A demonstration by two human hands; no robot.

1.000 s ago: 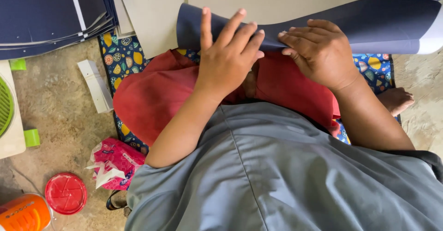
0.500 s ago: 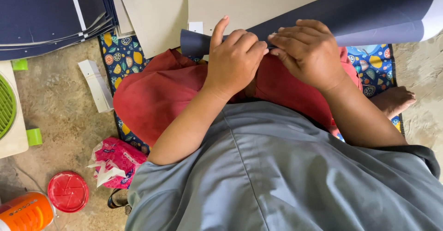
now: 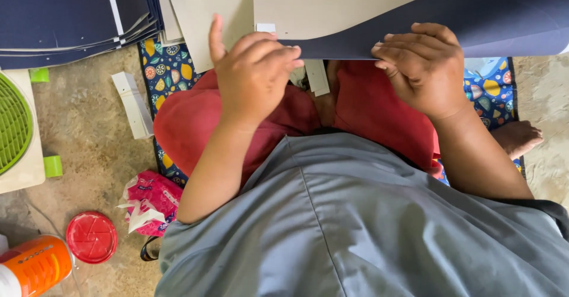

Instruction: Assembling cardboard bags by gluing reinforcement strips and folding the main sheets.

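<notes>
Head view, looking straight down onto the lap. Left hand curled shut at about 11 o'clock of the lap, fingertips pinching the near edge of a dark blue sheet, index finger sticking up past the edge. Right hand closed over the same edge at about 1 o'clock, fingers bent and pressing down on it, likely to keep the fold line flat. Sheet bowed upward and away toward 2 o'clock, near edge held over the red trousers, so knees serving as a rest in place of a counter. Under the sheet, beige card lying flat at 12 o'clock, a small white tab poking out between the two hands.

Stack of more dark blue sheets piled at 10 o'clock, within reach of the left arm. Patterned mat spread beneath the legs on the stone floor. White folded strip lying at 9 o'clock just beside the left knee. Pink packet at 8 o'clock near the left elbow, red lid just beyond it, orange bottle at the lower left corner. Green fan at the left border, partly cut off. Bare foot showing at 3 o'clock. Grey shirt filling the lower part.
</notes>
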